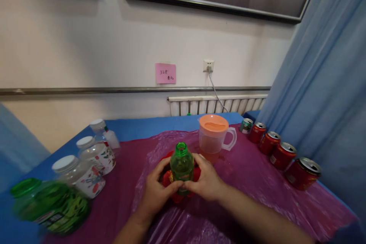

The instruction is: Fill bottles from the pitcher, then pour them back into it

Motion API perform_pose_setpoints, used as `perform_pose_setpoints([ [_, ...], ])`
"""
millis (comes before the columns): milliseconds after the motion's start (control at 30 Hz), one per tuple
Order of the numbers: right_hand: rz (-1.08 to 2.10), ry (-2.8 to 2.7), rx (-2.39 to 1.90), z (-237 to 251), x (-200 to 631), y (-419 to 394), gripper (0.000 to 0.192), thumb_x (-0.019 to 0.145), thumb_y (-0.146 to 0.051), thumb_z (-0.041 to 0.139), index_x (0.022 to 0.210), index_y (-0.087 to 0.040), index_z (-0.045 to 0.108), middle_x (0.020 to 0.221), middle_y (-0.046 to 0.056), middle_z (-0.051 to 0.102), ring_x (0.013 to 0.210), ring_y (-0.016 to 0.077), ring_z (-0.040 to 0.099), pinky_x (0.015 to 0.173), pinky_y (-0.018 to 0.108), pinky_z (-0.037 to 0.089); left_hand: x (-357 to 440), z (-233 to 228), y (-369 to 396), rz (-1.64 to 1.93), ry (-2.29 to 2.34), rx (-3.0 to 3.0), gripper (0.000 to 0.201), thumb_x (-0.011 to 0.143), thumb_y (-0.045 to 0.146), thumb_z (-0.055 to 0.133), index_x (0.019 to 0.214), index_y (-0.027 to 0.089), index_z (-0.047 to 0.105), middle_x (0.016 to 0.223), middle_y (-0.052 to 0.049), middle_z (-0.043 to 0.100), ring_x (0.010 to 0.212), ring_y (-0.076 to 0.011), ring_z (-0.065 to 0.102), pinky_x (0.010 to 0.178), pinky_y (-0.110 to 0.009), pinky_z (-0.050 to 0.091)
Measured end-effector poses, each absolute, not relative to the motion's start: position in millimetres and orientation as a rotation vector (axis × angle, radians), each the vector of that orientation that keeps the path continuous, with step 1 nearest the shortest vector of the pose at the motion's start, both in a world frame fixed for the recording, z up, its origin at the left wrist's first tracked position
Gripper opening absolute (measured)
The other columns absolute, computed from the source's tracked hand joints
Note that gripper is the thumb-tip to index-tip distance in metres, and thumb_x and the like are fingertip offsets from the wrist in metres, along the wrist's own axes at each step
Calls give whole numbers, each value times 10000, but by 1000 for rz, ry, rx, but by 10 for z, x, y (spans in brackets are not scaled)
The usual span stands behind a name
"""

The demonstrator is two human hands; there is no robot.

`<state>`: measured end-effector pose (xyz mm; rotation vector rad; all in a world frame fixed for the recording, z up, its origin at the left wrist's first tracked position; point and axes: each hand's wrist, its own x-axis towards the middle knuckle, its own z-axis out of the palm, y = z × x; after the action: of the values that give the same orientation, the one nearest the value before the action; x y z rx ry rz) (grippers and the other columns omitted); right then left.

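Note:
A small green plastic bottle (182,164) with no cap stands upright at the middle of the table, its mouth open. My left hand (156,191) wraps its left side and my right hand (206,181) wraps its right side; the fingertips meet across its red label. Something red lies under or behind the bottle, mostly hidden by my hands. Just behind stands a clear jug (215,137) with an orange lid, its handle pointing right.
A purple plastic sheet (257,183) covers a blue table. Capped clear bottles (85,166) and a large green bottle (48,206) line the left edge. Several red cans (283,155) run along the right edge by a blue curtain (328,84). A radiator and wall lie behind.

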<state>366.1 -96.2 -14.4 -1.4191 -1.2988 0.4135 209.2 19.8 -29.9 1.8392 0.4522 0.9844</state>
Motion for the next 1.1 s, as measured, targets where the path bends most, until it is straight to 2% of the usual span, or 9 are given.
perform_pose_setpoints([
  [167,442,-1354,-1391,-150,3640,-968,571,711,-252,802,1251,-213,621,1118,61,687,1010,237,635,924,391,505,2096,-236,171,997,428,1877,623,632,444,873,1164,181,687,1191,-118,709,1117,-318,667,991,-443,536],
  [267,460,-1401,-1347,-147,3610,-958,644,753,-264,784,1354,-218,557,1258,79,663,1147,247,610,1023,418,471,2080,-258,223,989,456,1865,578,655,428,853,1145,180,673,1163,-110,705,1084,-300,671,961,-418,542],
  [400,446,-1382,-1378,-213,3565,-952,716,787,-245,752,1447,-244,476,1388,87,605,1271,249,559,1105,461,420,2065,-312,314,999,520,1821,624,660,420,848,1185,165,628,1167,-120,696,1088,-293,665,971,-404,528],
  [700,471,-1303,-1421,-357,3599,-982,605,805,-232,721,1381,-227,537,1332,99,641,1243,257,585,1093,486,438,2114,-267,242,997,497,1901,598,630,453,866,1124,179,670,1142,-98,694,1067,-279,672,960,-411,544],
  [900,426,-1259,-1433,-429,3652,-1072,592,826,-268,697,1390,-230,523,1353,107,628,1254,259,582,1089,484,442,2119,-288,220,1023,517,1905,615,618,466,873,1120,169,679,1147,-103,691,1073,-278,666,970,-412,534],
  [1100,300,-1099,-1519,-576,3940,-1288,396,886,-360,638,1256,-220,611,1240,109,681,1108,259,648,974,464,513,2114,-294,216,1013,632,1883,588,640,440,854,1126,163,673,1099,-94,704,1028,-265,680,953,-407,541],
])
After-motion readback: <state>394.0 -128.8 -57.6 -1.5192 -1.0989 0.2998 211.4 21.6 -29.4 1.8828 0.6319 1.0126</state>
